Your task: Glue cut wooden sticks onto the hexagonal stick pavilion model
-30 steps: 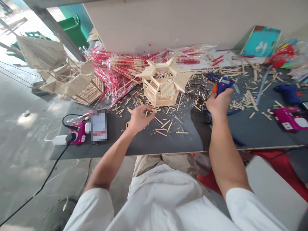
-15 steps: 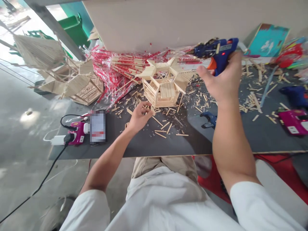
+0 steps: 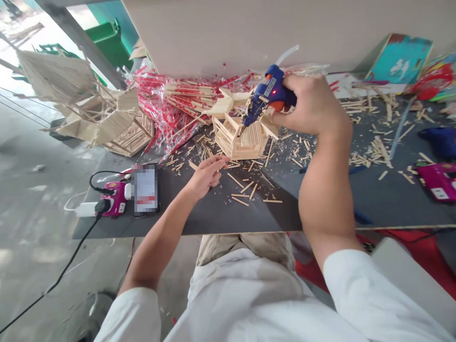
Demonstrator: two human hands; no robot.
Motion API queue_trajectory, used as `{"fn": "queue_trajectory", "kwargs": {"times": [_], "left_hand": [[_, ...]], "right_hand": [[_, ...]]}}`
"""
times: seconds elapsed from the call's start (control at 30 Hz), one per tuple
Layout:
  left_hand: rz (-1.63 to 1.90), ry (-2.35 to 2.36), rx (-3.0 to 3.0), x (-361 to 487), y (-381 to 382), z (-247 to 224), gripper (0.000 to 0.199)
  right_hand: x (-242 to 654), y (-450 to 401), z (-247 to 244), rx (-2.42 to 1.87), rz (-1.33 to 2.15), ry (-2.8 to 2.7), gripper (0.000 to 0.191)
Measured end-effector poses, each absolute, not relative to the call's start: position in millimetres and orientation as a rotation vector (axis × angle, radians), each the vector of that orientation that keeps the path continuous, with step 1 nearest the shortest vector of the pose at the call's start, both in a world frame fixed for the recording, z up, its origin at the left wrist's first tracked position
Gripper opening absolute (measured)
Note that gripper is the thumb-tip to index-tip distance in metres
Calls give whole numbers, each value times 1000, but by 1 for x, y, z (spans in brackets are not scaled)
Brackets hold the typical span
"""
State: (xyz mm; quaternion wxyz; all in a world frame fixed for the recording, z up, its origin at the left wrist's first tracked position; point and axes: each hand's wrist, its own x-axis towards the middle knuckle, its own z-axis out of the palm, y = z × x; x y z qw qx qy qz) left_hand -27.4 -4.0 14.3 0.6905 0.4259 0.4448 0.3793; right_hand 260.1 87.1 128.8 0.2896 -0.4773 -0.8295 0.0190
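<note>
My right hand (image 3: 313, 102) grips a blue hot glue gun (image 3: 269, 92) with an orange trigger and a small lit red light. Its nozzle points down at the upper front of a small house-like model built of thin wooden sticks (image 3: 249, 147), and a clear glue stick pokes out of its back end. Close to the model's front lower edge is my left hand (image 3: 204, 176), its index finger and thumb pinched near the base. Whether a small stick sits between those fingers cannot be made out. The glue gun and right hand hide part of the model's roof.
Loose stick pieces (image 3: 242, 199) litter the dark table (image 3: 221, 221). A larger stick model (image 3: 121, 128) stands at left, beside red-and-clear plastic packs of sticks (image 3: 178, 95). A phone (image 3: 146, 190) and purple power strip (image 3: 114, 198) lie front left; another purple strip (image 3: 438, 183) lies at right.
My right hand has brought the glue gun left and tipped its nozzle down over the stick model. My left hand has turned, its index finger now straighter along the model's base.
</note>
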Motion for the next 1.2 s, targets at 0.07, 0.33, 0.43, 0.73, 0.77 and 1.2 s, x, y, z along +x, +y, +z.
{"fn": "queue_trajectory", "kwargs": {"times": [0.07, 0.33, 0.43, 0.73, 0.77, 1.2], "left_hand": [[834, 991, 972, -26, -5, 13, 41], [717, 888, 1079, -26, -8, 4, 60], [705, 871, 1089, -26, -9, 7, 58], [755, 889, 994, -21, -11, 13, 53], [757, 884, 982, -21, -11, 12, 53], [674, 856, 920, -27, -7, 13, 53]], "right_hand": [[261, 85, 128, -1290, 31, -2224, 24], [269, 82, 128, -1358, -44, -2215, 26], [271, 76, 134, -1349, 4, -2262, 21], [272, 66, 140, -1364, 42, -2270, 19], [272, 67, 139, -1366, 31, -2273, 19], [267, 72, 128, -1361, -71, -2361, 22]]}}
